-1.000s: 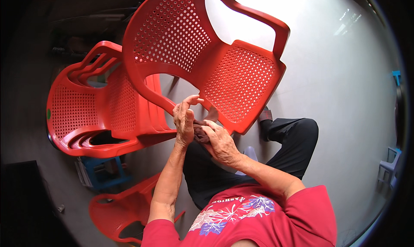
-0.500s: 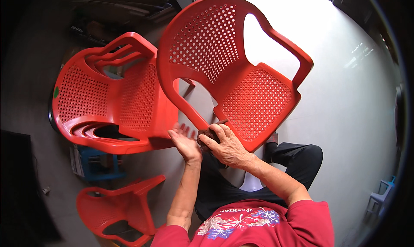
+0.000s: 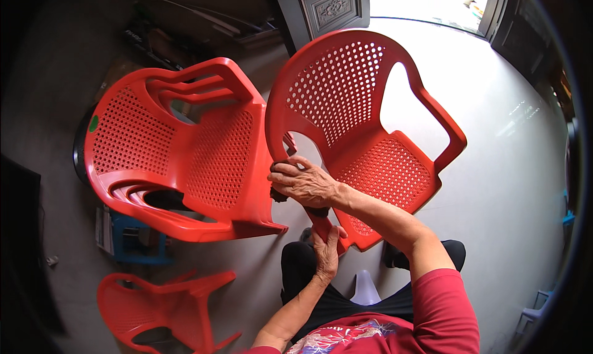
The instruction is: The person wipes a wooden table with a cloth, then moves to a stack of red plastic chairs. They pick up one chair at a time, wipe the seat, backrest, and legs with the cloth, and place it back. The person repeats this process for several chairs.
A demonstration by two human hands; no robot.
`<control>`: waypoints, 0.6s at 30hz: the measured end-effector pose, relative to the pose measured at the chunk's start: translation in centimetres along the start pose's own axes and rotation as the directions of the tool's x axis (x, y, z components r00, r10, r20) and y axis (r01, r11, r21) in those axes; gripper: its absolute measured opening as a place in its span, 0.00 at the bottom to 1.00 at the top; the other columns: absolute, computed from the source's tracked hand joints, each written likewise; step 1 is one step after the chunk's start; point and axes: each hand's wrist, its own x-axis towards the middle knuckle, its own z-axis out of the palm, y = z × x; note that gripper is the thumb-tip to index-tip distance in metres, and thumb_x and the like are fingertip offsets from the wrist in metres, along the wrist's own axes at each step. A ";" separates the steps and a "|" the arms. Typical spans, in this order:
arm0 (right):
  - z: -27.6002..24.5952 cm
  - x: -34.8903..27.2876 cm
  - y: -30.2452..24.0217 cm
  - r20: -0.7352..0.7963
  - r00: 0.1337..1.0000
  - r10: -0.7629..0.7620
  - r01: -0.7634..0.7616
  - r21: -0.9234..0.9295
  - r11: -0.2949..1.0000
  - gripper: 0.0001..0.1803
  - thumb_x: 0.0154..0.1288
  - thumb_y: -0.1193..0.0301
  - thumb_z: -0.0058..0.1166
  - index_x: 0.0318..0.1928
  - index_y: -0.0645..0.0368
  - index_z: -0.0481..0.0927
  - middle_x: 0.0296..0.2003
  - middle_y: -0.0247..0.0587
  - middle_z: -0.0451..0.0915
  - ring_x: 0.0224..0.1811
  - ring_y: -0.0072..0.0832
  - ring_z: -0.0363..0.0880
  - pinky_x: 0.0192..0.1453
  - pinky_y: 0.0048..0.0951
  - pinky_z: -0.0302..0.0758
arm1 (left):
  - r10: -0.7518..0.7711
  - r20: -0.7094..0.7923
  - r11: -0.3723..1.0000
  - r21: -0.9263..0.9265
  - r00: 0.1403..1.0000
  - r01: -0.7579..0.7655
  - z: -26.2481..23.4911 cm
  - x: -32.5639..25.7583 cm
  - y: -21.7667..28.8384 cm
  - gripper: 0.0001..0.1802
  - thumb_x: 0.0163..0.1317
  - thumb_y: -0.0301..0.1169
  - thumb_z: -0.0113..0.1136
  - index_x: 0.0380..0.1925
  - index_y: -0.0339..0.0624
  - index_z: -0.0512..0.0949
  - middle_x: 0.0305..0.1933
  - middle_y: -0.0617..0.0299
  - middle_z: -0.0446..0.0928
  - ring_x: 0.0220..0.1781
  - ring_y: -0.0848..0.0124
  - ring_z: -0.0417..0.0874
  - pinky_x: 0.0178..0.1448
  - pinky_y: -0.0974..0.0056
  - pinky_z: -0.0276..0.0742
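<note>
A red plastic armchair (image 3: 355, 88) with a perforated back and seat stands tilted in front of me. My right hand (image 3: 302, 182) presses a dark brown cloth (image 3: 280, 195) around the chair's left armrest, where the armrest meets the back. Most of the cloth is hidden under the fingers; some hangs below them. Lower down, my left hand (image 3: 326, 252) grips the front end of the same armrest, thumb on one side and fingers on the other. My right forearm crosses in front of the seat.
A stack of red armchairs (image 3: 216, 162) stands close on the left. Another red chair (image 3: 167, 311) is at the lower left, near a blue stool (image 3: 139, 240). A pale stool (image 3: 365, 289) shows between my legs. A dark carved door (image 3: 333, 11) stands beside a bright doorway.
My left hand has moved from beside the cloth down to the armrest's front end and closed on it. My right hand has slid the cloth up along the armrest. The view has shifted.
</note>
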 end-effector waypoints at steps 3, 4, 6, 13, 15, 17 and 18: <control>0.6 2.8 2.4 -0.172 0.975 -0.142 0.107 -0.196 0.975 0.13 0.52 0.64 0.51 0.40 0.49 0.79 0.49 0.29 0.71 0.58 0.27 0.65 0.62 0.35 0.60 | -0.035 0.014 0.998 0.048 0.999 0.034 0.2 -0.4 0.2 0.19 0.69 0.41 0.52 0.51 0.41 0.62 0.31 0.64 0.74 0.31 0.78 0.72 0.40 0.71 0.69; 0.5 3.4 2.9 -0.204 0.970 -0.129 0.088 -0.195 0.977 0.12 0.52 0.64 0.52 0.38 0.49 0.79 0.49 0.29 0.71 0.57 0.27 0.65 0.61 0.34 0.61 | -0.042 0.022 0.997 0.058 0.999 0.041 0.4 -0.6 0.5 0.22 0.69 0.43 0.52 0.53 0.41 0.61 0.32 0.64 0.73 0.34 0.77 0.72 0.44 0.69 0.69; -0.1 4.6 4.2 -0.268 0.958 -0.105 0.054 -0.189 0.980 0.11 0.51 0.64 0.52 0.36 0.49 0.79 0.47 0.29 0.71 0.56 0.26 0.66 0.59 0.34 0.61 | -0.054 0.035 0.996 0.078 0.998 0.052 1.1 -1.1 1.2 0.27 0.69 0.47 0.51 0.57 0.39 0.59 0.33 0.64 0.72 0.38 0.75 0.72 0.53 0.65 0.67; -5.0 8.3 14.4 -0.735 0.615 0.286 -0.493 -0.076 0.867 0.09 0.50 0.70 0.55 0.35 0.53 0.76 0.39 0.34 0.76 0.45 0.31 0.73 0.53 0.36 0.63 | -0.039 0.163 0.999 0.015 0.986 0.037 1.6 -4.9 -1.1 0.24 0.71 0.37 0.49 0.61 0.44 0.53 0.37 0.62 0.73 0.43 0.74 0.73 0.61 0.62 0.65; -5.7 6.6 17.9 -0.757 0.523 0.392 -0.626 -0.029 0.779 0.10 0.52 0.70 0.55 0.37 0.54 0.76 0.39 0.36 0.77 0.46 0.32 0.74 0.52 0.37 0.63 | -0.097 0.182 0.994 -0.039 0.979 0.105 2.3 -5.8 -0.6 0.24 0.71 0.35 0.50 0.60 0.47 0.53 0.42 0.60 0.75 0.47 0.73 0.74 0.61 0.62 0.65; -5.8 5.1 19.2 -0.755 0.454 0.473 -0.711 0.013 0.703 0.12 0.54 0.69 0.55 0.40 0.55 0.75 0.41 0.38 0.77 0.48 0.35 0.73 0.52 0.39 0.63 | -0.174 0.276 0.982 -0.027 0.945 0.188 1.7 -5.8 -0.3 0.25 0.70 0.36 0.51 0.61 0.46 0.52 0.45 0.58 0.75 0.48 0.73 0.74 0.62 0.63 0.65; -5.6 5.1 19.1 -0.761 0.448 0.470 -0.706 0.022 0.708 0.12 0.54 0.69 0.55 0.40 0.55 0.75 0.42 0.38 0.76 0.49 0.35 0.73 0.52 0.39 0.63 | -0.213 0.321 0.973 -0.017 0.923 0.231 1.2 -5.6 0.2 0.26 0.70 0.36 0.51 0.61 0.46 0.52 0.47 0.58 0.75 0.49 0.73 0.74 0.62 0.63 0.65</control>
